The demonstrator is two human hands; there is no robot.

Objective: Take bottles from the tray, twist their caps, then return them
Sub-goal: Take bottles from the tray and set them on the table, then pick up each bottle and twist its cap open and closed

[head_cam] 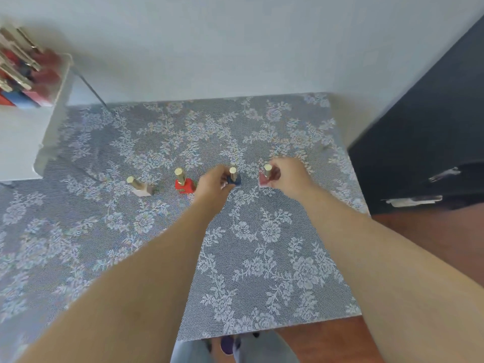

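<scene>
- Left hand (213,183) is gripping the small dark-blue glass bottle with gold cap (234,177), table centre.
- Right hand (286,174) is pinching the pink gold-capped bottle (265,177) at its 3 o'clock.
- Light, slick, breakable (hold base, twist cap).

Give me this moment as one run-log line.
left hand grips blue bottle | right hand grips pink bottle | red bottle, pale bottle stand free on cloth | tray far left
</scene>
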